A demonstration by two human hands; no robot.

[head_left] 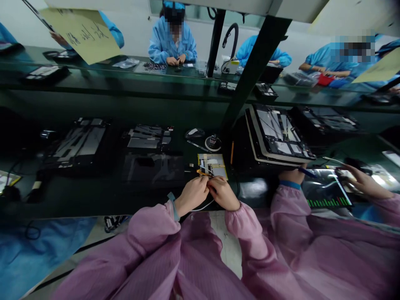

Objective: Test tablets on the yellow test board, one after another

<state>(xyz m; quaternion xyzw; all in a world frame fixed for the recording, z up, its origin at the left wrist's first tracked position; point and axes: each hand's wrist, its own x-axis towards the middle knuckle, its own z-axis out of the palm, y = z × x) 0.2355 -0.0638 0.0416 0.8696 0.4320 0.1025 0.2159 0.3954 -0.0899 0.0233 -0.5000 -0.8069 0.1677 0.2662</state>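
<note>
My left hand and my right hand meet at the front of the bench, with fingertips pinched together. What lies between the fingers is too small and too covered to make out. Just beyond them is a flat silver battery pack with yellow edges, its near end partly behind my fingers. A short orange strip shows at the left fingertips. A thin white cable curves out below my hands. Left of the battery lies a dark flat panel.
Opened tablet bodies lie on the left and at centre-left. To the right rises a tall stack of tablets beside a slanted dark post. A mouse sits behind the battery. A co-worker's hand is close on my right.
</note>
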